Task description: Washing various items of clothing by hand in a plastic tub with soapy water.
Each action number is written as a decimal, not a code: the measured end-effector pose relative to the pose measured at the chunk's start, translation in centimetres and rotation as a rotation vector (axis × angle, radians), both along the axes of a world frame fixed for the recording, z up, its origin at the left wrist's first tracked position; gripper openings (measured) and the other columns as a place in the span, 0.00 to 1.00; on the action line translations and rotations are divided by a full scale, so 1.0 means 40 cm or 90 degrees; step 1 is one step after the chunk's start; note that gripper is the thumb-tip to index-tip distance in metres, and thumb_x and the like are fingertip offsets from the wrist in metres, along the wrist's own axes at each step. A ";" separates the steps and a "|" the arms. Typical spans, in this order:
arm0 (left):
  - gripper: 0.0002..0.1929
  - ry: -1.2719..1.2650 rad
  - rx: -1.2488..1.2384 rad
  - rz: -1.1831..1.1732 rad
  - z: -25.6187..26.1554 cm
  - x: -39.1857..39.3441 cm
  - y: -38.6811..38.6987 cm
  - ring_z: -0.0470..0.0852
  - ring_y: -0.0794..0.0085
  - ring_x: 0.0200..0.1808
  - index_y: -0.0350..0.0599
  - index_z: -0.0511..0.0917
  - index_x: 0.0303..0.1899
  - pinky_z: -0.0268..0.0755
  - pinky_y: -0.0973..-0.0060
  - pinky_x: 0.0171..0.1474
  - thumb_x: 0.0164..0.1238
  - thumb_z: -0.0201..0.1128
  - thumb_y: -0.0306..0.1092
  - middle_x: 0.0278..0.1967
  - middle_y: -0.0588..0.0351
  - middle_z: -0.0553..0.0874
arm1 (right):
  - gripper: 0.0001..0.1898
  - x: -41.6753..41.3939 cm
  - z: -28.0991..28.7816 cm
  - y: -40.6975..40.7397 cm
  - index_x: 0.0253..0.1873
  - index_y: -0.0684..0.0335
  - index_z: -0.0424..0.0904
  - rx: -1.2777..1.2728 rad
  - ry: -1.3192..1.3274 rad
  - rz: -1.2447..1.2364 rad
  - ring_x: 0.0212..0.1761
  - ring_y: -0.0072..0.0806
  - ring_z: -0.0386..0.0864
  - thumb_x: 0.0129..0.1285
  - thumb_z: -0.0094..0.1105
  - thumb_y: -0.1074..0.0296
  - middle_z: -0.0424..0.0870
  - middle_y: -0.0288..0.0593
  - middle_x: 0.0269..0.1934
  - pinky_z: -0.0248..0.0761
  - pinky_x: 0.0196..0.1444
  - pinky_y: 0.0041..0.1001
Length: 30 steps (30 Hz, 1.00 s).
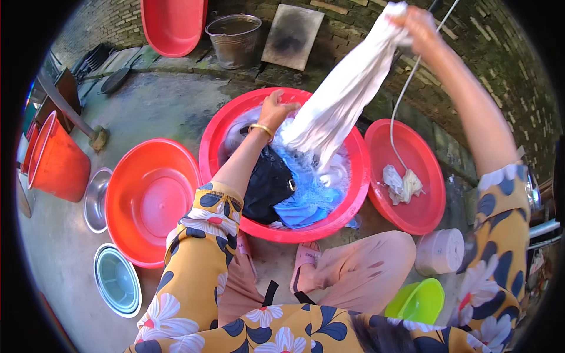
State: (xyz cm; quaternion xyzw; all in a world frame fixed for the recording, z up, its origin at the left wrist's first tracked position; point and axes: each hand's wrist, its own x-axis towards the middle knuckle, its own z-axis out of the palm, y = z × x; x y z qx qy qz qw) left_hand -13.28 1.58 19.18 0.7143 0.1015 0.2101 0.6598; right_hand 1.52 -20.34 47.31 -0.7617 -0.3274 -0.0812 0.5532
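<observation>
Up at the top right my right hand (415, 31), slightly blurred, grips one end of a white cloth garment (342, 90). The cloth hangs at a slant, its lower end reaching the suds in a large red plastic basin (362, 176). My left hand (274, 112), with a gold-coloured bangle at the wrist, is over the far side of this basin, just left of the white cloth. Its fingers are apart and I see nothing in them. Black fabric (265, 187) with a metal buckle and a blue garment (306, 209) lie in the foamy water.
A shallow red basin (412, 145) at right holds a hose end (397, 152) wrapped in plastic bags. An orange-red basin (152, 198), a metal bowl (93, 212) and pale blue-green basins (115, 278) stand left. A metal bucket (234, 48) stands by the brick wall; a green container (417, 300) is near my knee.
</observation>
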 end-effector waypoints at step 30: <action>0.61 0.489 0.492 -0.405 -0.740 0.226 -0.269 0.49 0.44 0.69 0.41 0.39 0.69 0.50 0.52 0.66 0.38 0.66 0.65 0.67 0.38 0.52 | 0.28 -0.025 -1.532 -0.004 0.57 0.62 0.65 -0.644 0.120 -0.188 0.61 0.58 0.59 0.50 0.63 0.66 0.57 0.65 0.61 0.60 0.59 0.47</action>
